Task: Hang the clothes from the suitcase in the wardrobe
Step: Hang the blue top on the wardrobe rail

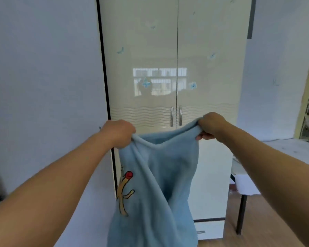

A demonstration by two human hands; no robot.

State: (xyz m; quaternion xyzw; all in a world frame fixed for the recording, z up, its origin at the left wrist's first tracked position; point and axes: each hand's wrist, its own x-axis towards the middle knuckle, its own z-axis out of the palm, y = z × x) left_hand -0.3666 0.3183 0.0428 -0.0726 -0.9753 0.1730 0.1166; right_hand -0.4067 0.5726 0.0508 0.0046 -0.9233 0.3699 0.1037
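Light-blue fleece garment [155, 184], soft, embroidered figure with red ball at left, hanging before closed glossy cream wardrobe [177, 50]. Top edge pinched by left hand [119, 133] and right hand [210, 126], fingers curled.

You hold a soft blue garment [155, 184] up by its top edge, left hand [119, 133] and right hand [211, 126] gripping it, facing the closed wardrobe [168, 50].
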